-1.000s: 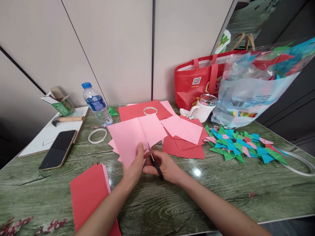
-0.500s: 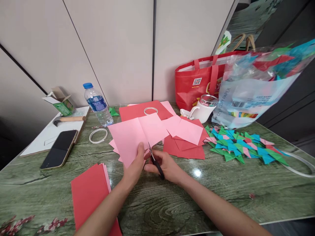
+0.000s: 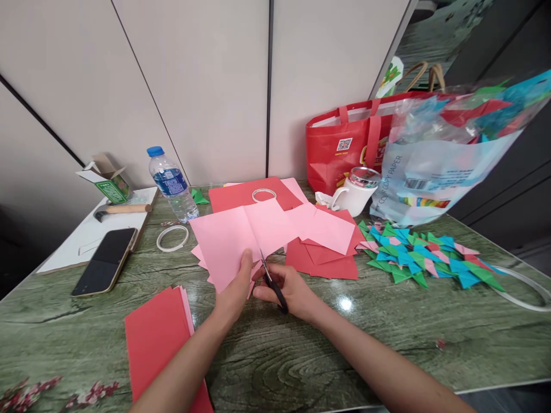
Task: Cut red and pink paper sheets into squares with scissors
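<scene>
My left hand [image 3: 236, 292] pinches the near edge of a pink paper sheet [image 3: 241, 235], holding it up over the green table [image 3: 387, 321]. My right hand [image 3: 288, 292] is closed round black-handled scissors [image 3: 271, 278], whose blades point up into the sheet's lower edge along its centre crease. More pink sheets [image 3: 322, 226] and red sheets [image 3: 327, 261] lie just behind. A stack of red paper [image 3: 159, 338] sits near my left forearm.
A phone [image 3: 105, 261], tape rings [image 3: 172, 237], a water bottle [image 3: 170, 183] and a small box [image 3: 105, 178] are at the left. A white mug [image 3: 357, 192], a red bag [image 3: 344, 146], a plastic bag [image 3: 447, 155] and folded coloured paper pieces [image 3: 422, 252] are at the right.
The scissors have crept slightly farther up into the pink sheet. Both hands stay in nearly the same place.
</scene>
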The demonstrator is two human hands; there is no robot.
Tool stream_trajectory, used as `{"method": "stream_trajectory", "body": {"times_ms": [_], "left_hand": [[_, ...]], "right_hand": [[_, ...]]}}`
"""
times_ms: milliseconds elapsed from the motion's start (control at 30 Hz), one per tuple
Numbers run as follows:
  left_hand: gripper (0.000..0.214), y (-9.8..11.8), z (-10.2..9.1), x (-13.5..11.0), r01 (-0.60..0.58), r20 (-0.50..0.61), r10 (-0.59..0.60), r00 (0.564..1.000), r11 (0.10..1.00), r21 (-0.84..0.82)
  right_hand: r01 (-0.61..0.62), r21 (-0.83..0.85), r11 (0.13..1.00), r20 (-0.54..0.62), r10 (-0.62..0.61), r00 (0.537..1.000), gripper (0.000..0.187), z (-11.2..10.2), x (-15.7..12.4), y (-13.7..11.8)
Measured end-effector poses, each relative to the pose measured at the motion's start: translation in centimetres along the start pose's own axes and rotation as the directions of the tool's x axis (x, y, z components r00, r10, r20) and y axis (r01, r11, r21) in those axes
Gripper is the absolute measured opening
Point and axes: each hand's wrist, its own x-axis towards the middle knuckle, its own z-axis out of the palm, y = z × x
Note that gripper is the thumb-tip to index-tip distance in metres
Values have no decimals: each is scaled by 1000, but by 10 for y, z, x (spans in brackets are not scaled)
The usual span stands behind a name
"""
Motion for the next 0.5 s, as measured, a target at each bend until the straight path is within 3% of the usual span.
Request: {"method": "stream_trajectory", "body": {"times_ms": [500], "left_hand": [[50, 1, -2, -1, 24, 11, -25, 1000, 995, 96]], "right_hand": [[2, 17, 1000, -20, -1, 1000, 42, 1, 1, 5]]}}
